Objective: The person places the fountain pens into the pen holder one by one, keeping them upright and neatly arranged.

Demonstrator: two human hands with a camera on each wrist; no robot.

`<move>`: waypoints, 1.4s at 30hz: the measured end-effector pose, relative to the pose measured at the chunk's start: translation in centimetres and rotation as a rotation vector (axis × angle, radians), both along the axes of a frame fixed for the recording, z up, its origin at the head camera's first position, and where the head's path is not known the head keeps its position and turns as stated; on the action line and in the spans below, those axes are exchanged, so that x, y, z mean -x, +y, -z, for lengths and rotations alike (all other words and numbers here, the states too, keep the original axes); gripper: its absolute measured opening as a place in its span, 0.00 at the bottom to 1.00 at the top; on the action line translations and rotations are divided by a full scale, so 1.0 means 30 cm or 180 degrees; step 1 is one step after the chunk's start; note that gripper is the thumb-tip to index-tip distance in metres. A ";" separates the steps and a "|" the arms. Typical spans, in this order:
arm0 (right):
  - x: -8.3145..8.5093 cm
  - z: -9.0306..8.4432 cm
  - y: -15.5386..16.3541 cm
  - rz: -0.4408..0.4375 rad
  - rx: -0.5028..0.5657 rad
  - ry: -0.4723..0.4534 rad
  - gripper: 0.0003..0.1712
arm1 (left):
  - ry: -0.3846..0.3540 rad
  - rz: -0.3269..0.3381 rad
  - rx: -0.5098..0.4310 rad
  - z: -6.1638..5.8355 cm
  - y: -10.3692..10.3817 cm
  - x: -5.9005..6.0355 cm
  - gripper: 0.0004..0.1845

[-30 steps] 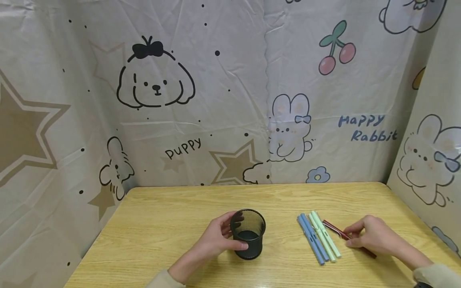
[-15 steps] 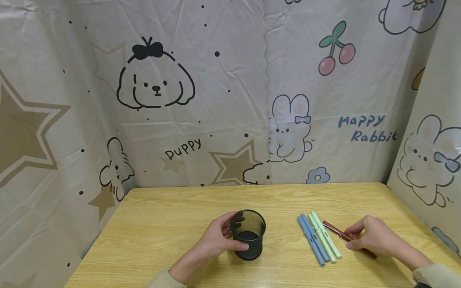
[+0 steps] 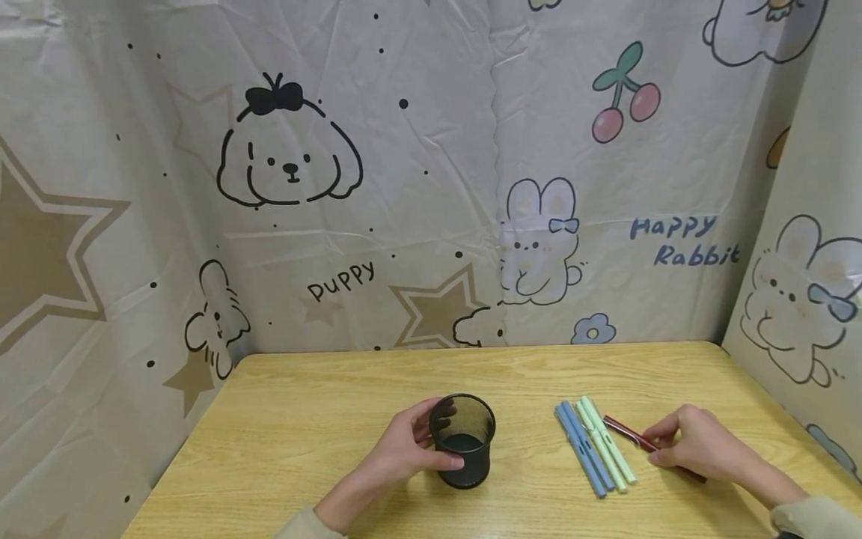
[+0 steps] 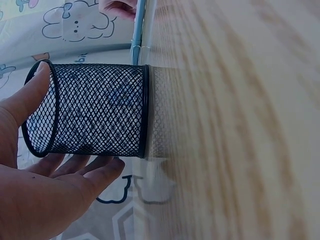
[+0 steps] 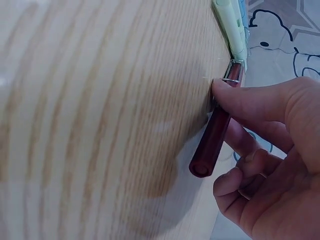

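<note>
A black mesh pen cup (image 3: 474, 470) stands upright on the table. My left hand (image 3: 396, 454) holds it from the left, thumb on the near side and fingers behind; in the left wrist view the thumb lies at the rim of the cup (image 4: 97, 109). To the right, my right hand (image 3: 708, 445) pinches a dark red pen (image 3: 623, 430) between thumb and fingers, around its middle. In the right wrist view the rear end of the red pen (image 5: 210, 145) points towards the camera; whether it fully touches the table I cannot tell.
Two blue pens (image 3: 584, 451) and two light green pens (image 3: 607, 442) lie side by side between the cup and the red pen. The wooden table (image 3: 323, 389) ends at a printed cloth backdrop (image 3: 431, 150), with cloth at both sides too.
The head view has shifted very slightly. Both hands keep their places, the left on the pen cup and the right on the red pen.
</note>
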State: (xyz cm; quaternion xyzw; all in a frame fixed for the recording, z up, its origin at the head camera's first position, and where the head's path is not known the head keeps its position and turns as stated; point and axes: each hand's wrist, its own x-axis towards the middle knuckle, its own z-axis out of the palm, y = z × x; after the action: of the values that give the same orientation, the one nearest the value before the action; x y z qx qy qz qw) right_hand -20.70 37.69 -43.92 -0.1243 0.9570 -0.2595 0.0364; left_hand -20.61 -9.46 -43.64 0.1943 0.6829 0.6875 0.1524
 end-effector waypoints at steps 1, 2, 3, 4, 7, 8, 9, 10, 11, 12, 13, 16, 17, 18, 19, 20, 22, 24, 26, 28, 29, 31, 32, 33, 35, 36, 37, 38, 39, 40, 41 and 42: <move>-0.001 0.001 0.001 -0.0004 -0.0021 0.0025 0.15 | 0.0001 0.0003 0.0000 0.000 -0.001 -0.001 0.45; -0.003 0.002 0.002 -0.0016 -0.0031 0.0049 0.15 | 0.0000 0.0002 -0.0002 0.000 -0.001 -0.001 0.45; -0.005 0.003 0.003 -0.0033 -0.0049 0.0079 0.14 | -0.0004 0.0003 -0.0007 0.000 -0.001 -0.002 0.45; -0.007 0.004 0.004 -0.0040 -0.0057 0.0097 0.14 | -0.0010 0.0006 -0.0015 0.000 -0.002 -0.003 0.45; -0.011 0.004 0.006 -0.0025 -0.0059 0.0123 0.13 | -0.0010 0.0016 -0.0027 -0.001 -0.002 -0.005 0.45; -0.013 0.003 0.007 -0.0011 -0.0050 0.0126 0.13 | -0.0008 0.0019 -0.0032 0.000 -0.003 -0.005 0.45; -0.015 0.002 0.008 0.0001 -0.0050 0.0135 0.13 | -0.0016 0.0025 -0.0037 0.000 -0.003 -0.004 0.45; -0.017 0.002 0.009 0.0025 -0.0043 0.0140 0.13 | -0.0020 0.0029 -0.0040 0.000 -0.003 -0.003 0.44; -0.020 0.001 0.010 0.0036 -0.0032 0.0152 0.13 | -0.0014 0.0030 -0.0035 0.001 -0.003 -0.003 0.44; -0.022 -0.001 0.012 0.0054 -0.0014 0.0164 0.13 | -0.0014 0.0025 -0.0035 0.002 -0.003 -0.002 0.44; -0.025 -0.002 0.013 0.0057 -0.0005 0.0183 0.13 | -0.0008 0.0014 -0.0030 0.003 -0.003 -0.001 0.44; -0.031 -0.006 0.017 0.0037 0.0063 0.0245 0.13 | 0.0004 -0.0014 -0.0014 0.006 -0.003 0.001 0.44; -0.033 -0.008 0.018 0.0010 0.0093 0.0264 0.12 | 0.0012 -0.0020 -0.0010 0.007 -0.003 0.002 0.44; -0.035 -0.009 0.019 0.0012 0.0123 0.0262 0.12 | 0.0009 -0.0025 -0.0013 0.008 -0.003 0.002 0.44; -0.036 -0.012 0.019 0.0000 0.0144 0.0265 0.11 | 0.0012 -0.0026 -0.0013 0.008 -0.004 0.003 0.44; -0.037 -0.013 0.018 0.0002 0.0171 0.0253 0.11 | 0.0006 -0.0020 -0.0017 0.009 -0.004 0.003 0.44; -0.039 -0.018 0.015 0.0021 0.0206 0.0224 0.11 | -0.0008 -0.0010 -0.0028 0.009 -0.004 0.004 0.44; -0.041 -0.023 0.009 0.0055 0.0227 0.0190 0.10 | -0.0011 0.0003 -0.0032 0.008 -0.004 0.004 0.44; -0.045 -0.028 0.001 0.0093 0.0239 0.0178 0.10 | 0.0000 0.0014 -0.0032 0.007 -0.004 0.005 0.44; -0.049 -0.033 -0.009 0.0124 0.0253 0.0208 0.10 | 0.0009 0.0025 -0.0034 0.006 -0.002 0.005 0.44; -0.051 -0.035 -0.015 0.0139 0.0256 0.0219 0.10 | 0.0014 0.0033 -0.0030 0.006 -0.002 0.005 0.44; -0.056 -0.038 -0.027 0.0179 0.0259 0.0248 0.11 | 0.0001 0.0035 -0.0035 0.006 0.000 0.006 0.44; -0.058 -0.040 -0.033 0.0198 0.0266 0.0267 0.11 | -0.0006 0.0036 -0.0034 0.005 0.000 0.006 0.44; -0.060 -0.041 -0.039 0.0217 0.0274 0.0285 0.12 | -0.0015 0.0035 -0.0036 0.005 0.001 0.006 0.44; -0.064 -0.042 -0.052 0.0255 0.0290 0.0320 0.12 | -0.0026 0.0035 -0.0031 0.005 0.001 0.007 0.43; -0.066 -0.043 -0.058 0.0266 0.0301 0.0349 0.12 | -0.0030 0.0033 -0.0034 0.005 0.002 0.007 0.43; -0.067 -0.044 -0.064 0.0274 0.0318 0.0372 0.12 | -0.0028 0.0033 -0.0035 0.004 0.002 0.007 0.43; -0.069 -0.046 -0.071 0.0282 0.0342 0.0381 0.12 | -0.0018 0.0034 -0.0033 0.004 0.003 0.008 0.43; -0.071 -0.047 -0.077 0.0288 0.0363 0.0393 0.12 | -0.0009 0.0039 -0.0037 0.004 0.003 0.008 0.44; -0.072 -0.048 -0.083 0.0291 0.0383 0.0401 0.13 | -0.0005 0.0043 -0.0042 0.005 0.003 0.008 0.44; -0.073 -0.050 -0.089 0.0296 0.0407 0.0403 0.13 | 0.0008 0.0048 -0.0045 0.004 0.003 0.008 0.44; -0.075 -0.051 -0.095 0.0299 0.0427 0.0406 0.13 | 0.0005 0.0050 -0.0054 0.005 0.003 0.008 0.44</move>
State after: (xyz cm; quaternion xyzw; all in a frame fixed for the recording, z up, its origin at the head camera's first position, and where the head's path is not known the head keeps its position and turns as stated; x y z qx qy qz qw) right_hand -18.45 34.84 -42.37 -0.0977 0.9426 -0.3160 -0.0451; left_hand -20.85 -9.38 -43.78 0.2016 0.6756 0.6919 0.1557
